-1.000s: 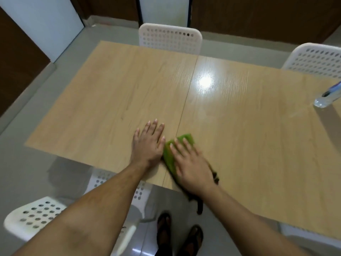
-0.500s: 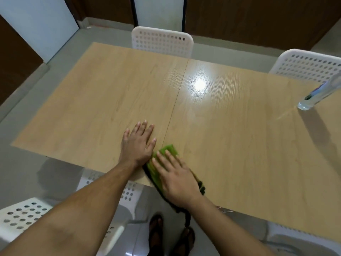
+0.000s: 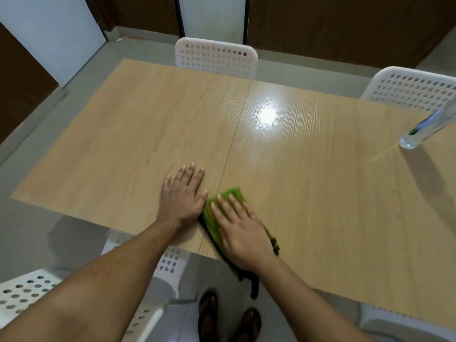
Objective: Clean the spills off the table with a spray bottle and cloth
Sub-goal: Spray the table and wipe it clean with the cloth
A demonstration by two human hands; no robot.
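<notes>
A green cloth (image 3: 233,195) lies at the near edge of the light wooden table (image 3: 138,134), partly hanging over it. My right hand (image 3: 240,229) presses flat on the cloth with straight fingers. My left hand (image 3: 183,196) rests flat on the bare tabletop just left of the cloth, fingers spread. A clear spray bottle (image 3: 425,128) stands at the far right of the table, its top cut off by the frame edge. A faint wet streak (image 3: 383,154) shows on the wood beside the bottle.
White perforated chairs stand at the far side (image 3: 216,58), far right (image 3: 409,87) and near left (image 3: 27,292). A lamp glare (image 3: 267,114) shines mid-table. My sandalled feet (image 3: 229,317) are on the floor below the near edge.
The right hand and cloth slid toward the near table edge, then forward again a little. The left hand stayed planted. The head camera shifted, bringing more of the bottle into view.
</notes>
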